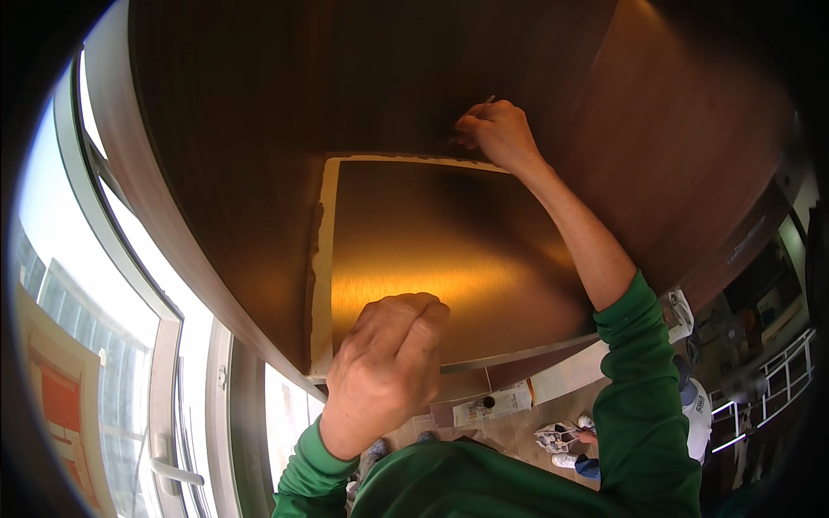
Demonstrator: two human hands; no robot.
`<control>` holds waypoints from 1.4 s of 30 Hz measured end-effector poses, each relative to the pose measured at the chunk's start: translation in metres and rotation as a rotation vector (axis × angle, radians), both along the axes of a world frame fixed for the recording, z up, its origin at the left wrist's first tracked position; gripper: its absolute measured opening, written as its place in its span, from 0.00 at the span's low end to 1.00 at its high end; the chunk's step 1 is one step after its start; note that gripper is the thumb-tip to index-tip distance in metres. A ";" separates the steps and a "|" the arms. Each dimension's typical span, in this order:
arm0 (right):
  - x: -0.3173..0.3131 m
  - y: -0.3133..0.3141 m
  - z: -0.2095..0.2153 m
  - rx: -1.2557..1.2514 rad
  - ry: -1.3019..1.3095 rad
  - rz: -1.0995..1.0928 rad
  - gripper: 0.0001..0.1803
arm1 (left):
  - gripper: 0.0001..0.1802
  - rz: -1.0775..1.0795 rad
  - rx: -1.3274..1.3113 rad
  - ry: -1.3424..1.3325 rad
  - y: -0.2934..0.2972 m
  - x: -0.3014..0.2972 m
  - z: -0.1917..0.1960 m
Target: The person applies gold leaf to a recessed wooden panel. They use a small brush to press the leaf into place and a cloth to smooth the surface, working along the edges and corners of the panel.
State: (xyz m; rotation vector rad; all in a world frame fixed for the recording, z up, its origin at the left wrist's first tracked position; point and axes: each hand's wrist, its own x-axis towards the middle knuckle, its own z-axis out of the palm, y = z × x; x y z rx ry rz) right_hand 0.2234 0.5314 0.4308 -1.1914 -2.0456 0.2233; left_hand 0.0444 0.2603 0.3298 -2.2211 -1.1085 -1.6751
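Your green sleeves (518, 483) sit closest, at the bottom edge. Just past them your left hand (384, 375) is curled into a loose fist, knuckles toward you, resting vs. the lower edge of the brushed gold-brown metal panel (449, 259); can't tell whether anything's inside the fist. Panel is a shiny rectangle w/ a pale strip of backing (323, 259) down its left side & along the top, ragged where it meets the dark brown wood-grain surface (259, 112) around it.

Further off, your right arm reaches up & across the panel. Right hand (496, 131) is at the panel's top edge, near the top-right corner, fingers pinched shut on a thin dark tool (485, 102), tip poking out above the knuckles; too small to tell what kind.

Left of all this: tall window w/ grey frame (173, 363), bright daylight outside, white handle (173, 470) low down.

Far below, on the tiled floor (518, 427): paper sheets (494, 404), white board leaning by them, & another person's white sneakers (557, 439) + blue trouser legs.
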 end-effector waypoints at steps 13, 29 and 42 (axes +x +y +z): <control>0.038 -0.058 0.048 0.057 0.024 -0.087 0.15 | 0.20 0.059 -0.024 -0.011 -0.003 0.005 0.006; 0.202 -0.391 -0.044 0.430 0.945 0.019 0.17 | 0.14 -0.259 0.194 -0.280 -0.026 -0.005 -0.012; 0.208 -0.435 -0.186 0.082 1.546 -0.212 0.17 | 0.08 -0.641 -0.571 -0.370 -0.069 0.054 -0.073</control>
